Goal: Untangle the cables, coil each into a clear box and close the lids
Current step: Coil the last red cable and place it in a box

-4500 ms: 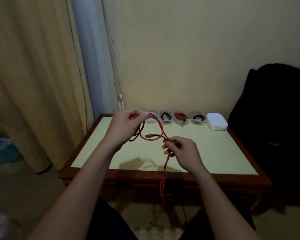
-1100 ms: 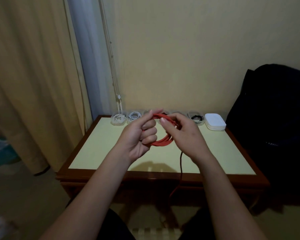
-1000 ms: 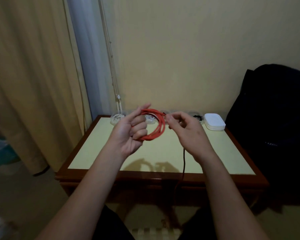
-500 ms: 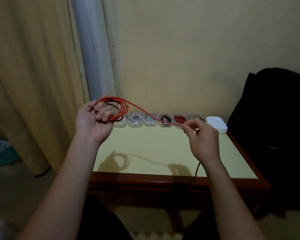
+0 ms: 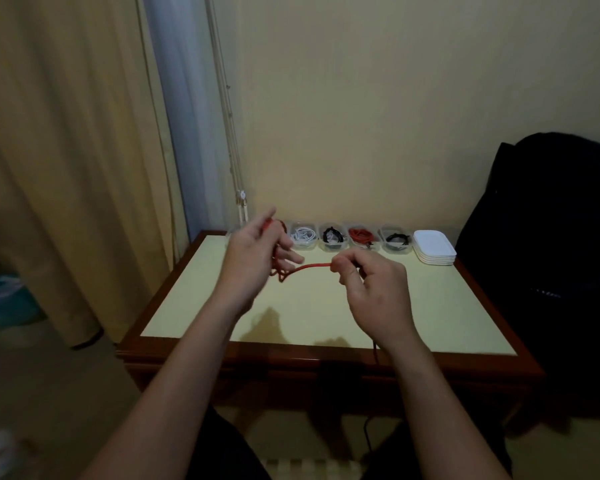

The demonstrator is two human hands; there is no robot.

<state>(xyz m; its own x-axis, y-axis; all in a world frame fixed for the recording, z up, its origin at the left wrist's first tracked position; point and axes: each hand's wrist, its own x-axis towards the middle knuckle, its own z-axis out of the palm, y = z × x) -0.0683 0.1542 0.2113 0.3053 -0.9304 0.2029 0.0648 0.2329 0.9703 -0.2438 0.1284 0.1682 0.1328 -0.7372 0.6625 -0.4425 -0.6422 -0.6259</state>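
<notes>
Above the yellow table point(image 5: 326, 306) my left hand point(image 5: 253, 258) holds a coil of red cable point(image 5: 310, 267), blurred by motion, with loops partly hidden behind the fingers. A short red stretch runs right to my right hand point(image 5: 371, 289), which pinches it between thumb and fingers. A dark cable point(image 5: 374, 355) hangs from below that hand over the table's front edge. Along the far edge stands a row of clear boxes point(image 5: 331, 236) holding coiled white, black and red cables.
A stack of white lids point(image 5: 434, 251) lies at the right end of the row. A dark bag point(image 5: 551, 271) stands right of the table. A curtain point(image 5: 66, 168) hangs on the left, with cords beside it against the wall.
My left hand has come down and rightward from beside the curtain to above the table. The red stretch between the hands is much shorter than half a second ago.
</notes>
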